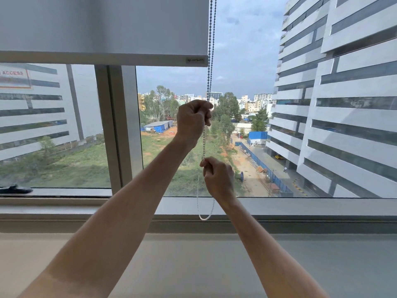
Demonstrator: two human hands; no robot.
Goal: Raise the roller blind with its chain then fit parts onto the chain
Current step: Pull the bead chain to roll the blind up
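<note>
A grey roller blind (103,26) covers the top of the window, its bottom bar (103,59) hanging level about a quarter of the way down the view. A beaded chain (211,50) hangs in a loop along the blind's right edge. My left hand (192,121) is fisted around the chain at mid-window height. My right hand (218,177) grips the chain lower down, just below and right of the left. The chain's bottom loop (205,217) dangles in front of the lower window frame.
A vertical window mullion (122,130) stands left of my hands. A wide sill (193,254) runs below the frame. A dark window handle (15,189) lies at the lower left. Buildings and a green plot show through the glass.
</note>
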